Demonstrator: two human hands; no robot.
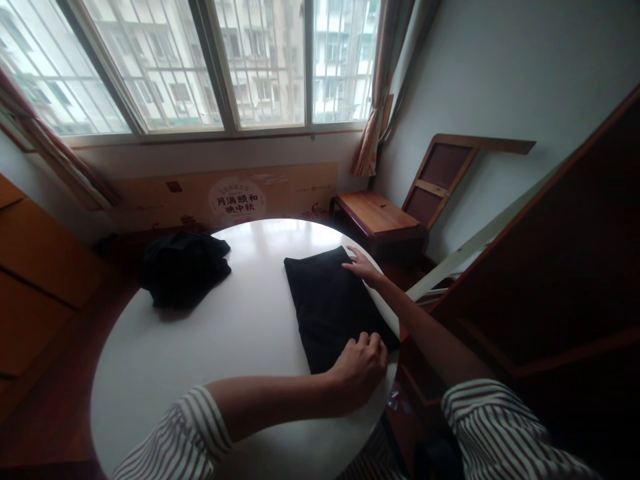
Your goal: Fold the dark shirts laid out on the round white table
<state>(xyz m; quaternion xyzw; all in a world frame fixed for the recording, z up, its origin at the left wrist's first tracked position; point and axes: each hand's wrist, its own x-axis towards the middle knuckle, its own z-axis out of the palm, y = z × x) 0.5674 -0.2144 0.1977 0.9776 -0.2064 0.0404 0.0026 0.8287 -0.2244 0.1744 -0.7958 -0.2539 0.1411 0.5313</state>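
Observation:
A folded black cloth, perhaps a garment, lies flat on the right side of a round white table. My left hand reaches across its near end, fingers curled down and closed on the cloth by the near right corner. At the far right corner, my right hand touches the cloth's edge with thumb and fingers apart. A crumpled heap of black cloth sits by the table's left edge, away from both hands.
A low wooden bench stands beyond the table, with a leaning wooden frame behind it. A dark wooden panel rises close on the right. Orange-brown cabinets stand left. Barred windows span the far wall.

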